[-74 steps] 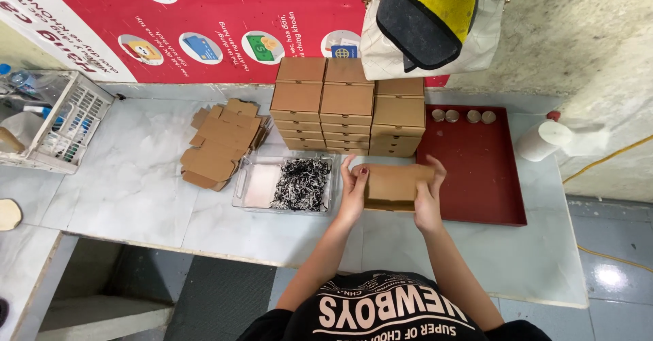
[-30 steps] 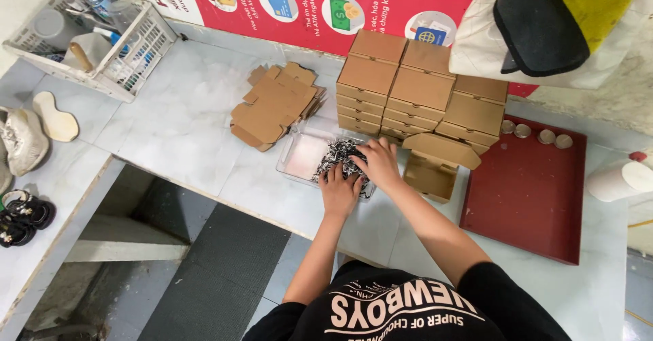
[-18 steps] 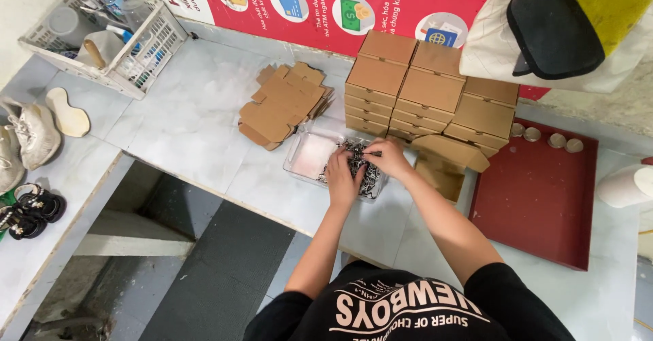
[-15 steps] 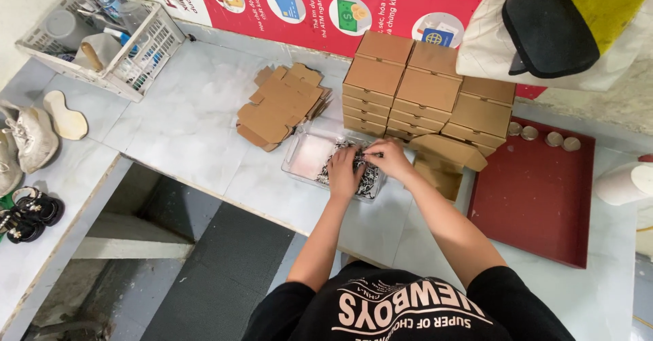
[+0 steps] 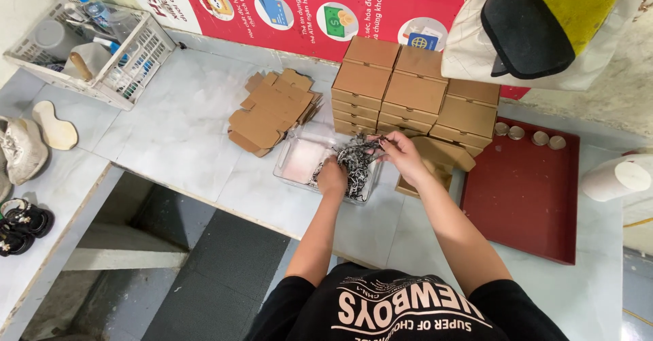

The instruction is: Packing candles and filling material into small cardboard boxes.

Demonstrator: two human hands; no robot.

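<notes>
Right grip: the right hand point(image 5: 401, 154) pinches a bunch of the black and white paper shreds point(image 5: 354, 167) between thumb and fingers and holds it just above the heap.
Left grip: the left hand point(image 5: 332, 176) is pushed down into the same shreds with the fingers curled in; whether they are pressed together on anything I cannot tell.
Shreds: one heap, filling the right half of one clear tray point(image 5: 299, 161), which lies near the front edge of the worktop point(image 5: 177, 130), about midway along it.
Arms: both forearms reach forward from the front edge, the left nearly straight, the right bent in from the right so that the hands meet over the tray.
Open box: one brown box point(image 5: 435, 161) with its lid up, just right of the right hand.
Closed boxes: three stacks of brown boxes point(image 5: 415, 93) just behind the tray, toward the back edge.
Flat boxes: one pile of unfolded cardboard point(image 5: 272, 110) left of the stacks.
Red tray point(image 5: 524, 198): one, at the right end, with four small round lids point(image 5: 529, 135) in a row along its back rim.
White basket point(image 5: 95, 42): one, at the back left corner.
</notes>
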